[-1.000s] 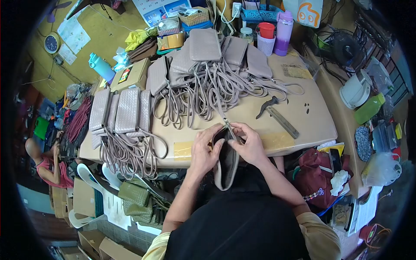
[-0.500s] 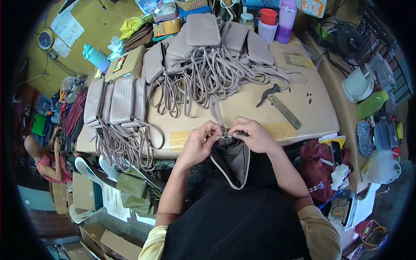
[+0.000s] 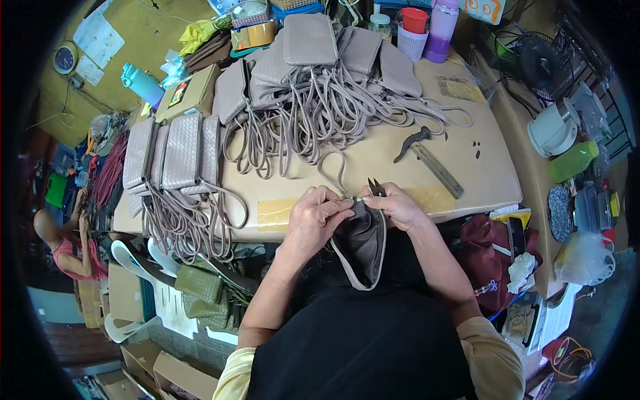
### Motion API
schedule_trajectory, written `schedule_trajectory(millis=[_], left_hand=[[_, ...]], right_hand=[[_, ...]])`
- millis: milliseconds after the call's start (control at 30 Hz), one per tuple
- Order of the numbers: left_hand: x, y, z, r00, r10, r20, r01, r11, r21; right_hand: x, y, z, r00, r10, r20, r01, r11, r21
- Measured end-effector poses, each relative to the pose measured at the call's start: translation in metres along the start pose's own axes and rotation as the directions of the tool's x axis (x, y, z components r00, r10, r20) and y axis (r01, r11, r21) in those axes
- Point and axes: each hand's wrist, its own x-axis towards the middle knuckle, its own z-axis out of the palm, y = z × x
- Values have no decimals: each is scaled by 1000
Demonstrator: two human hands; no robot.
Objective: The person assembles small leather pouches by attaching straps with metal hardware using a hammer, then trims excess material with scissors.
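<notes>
The left grip (image 3: 315, 217) is pinched on the upper edge of an open pouch (image 3: 363, 248), fingertips gathered close to the seam. The right grip (image 3: 395, 208) closes on the opposite corner of the same edge and also keeps a dark, pointed tool (image 3: 375, 187) in the fingers, its two tips facing away from the body. The pouch hangs between the two, mouth spread and dark lining showing, in front of the black garment (image 3: 353, 340) at the near edge of the table (image 3: 373, 157).

It looks light and limp, soft enough to sag and fold, so the firmer rim seems the best place to hold; the loose lining would probably bunch. The thin strap (image 3: 341, 167), looped onto the table beyond the fingers, looks bendy and likely to snag.

Farther out lie a hammer (image 3: 430, 163), woven pouches (image 3: 181, 150) at left and piled plain pouches (image 3: 310, 40) with tangled straps.
</notes>
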Motion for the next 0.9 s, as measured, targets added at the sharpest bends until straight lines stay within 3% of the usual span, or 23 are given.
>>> schedule_trajectory(millis=[100,233,300,333,400,433,500,633,833,900], left_hand=[[5,3,1,1000,22,-12,-21,997,78],[10,2,8,991,122,-61,-110,979,170],[12,-4,8,997,55,-50,-50,995,92],[13,-6,8,999,-13,-34,14,1000,14],[11,-10,8,996,-86,-8,85,995,-46],[10,-11,9,987,-157,24,159,981,-108],[8,-12,11,987,-161,17,162,981,-110],[9,-8,10,991,-136,0,136,987,-85],[6,-11,14,993,-117,-24,114,989,-99],[4,-14,17,990,-133,-35,125,974,-188]], right_hand=[[-6,-7,8,997,-6,-82,1,998,-55],[-4,-1,5,998,10,-56,-12,999,-38],[-4,1,6,982,-178,-65,143,922,-360],[-10,-4,16,982,-179,-62,145,921,-362],[-33,-17,39,782,-593,-192,245,576,-780],[-40,-23,44,782,-593,-191,246,576,-780],[-53,-32,50,752,-657,-46,174,265,-949],[-55,-33,55,706,-707,49,156,87,-984],[-53,-37,61,683,-721,117,170,1,-985],[-50,-31,57,719,-692,67,161,72,-984]])
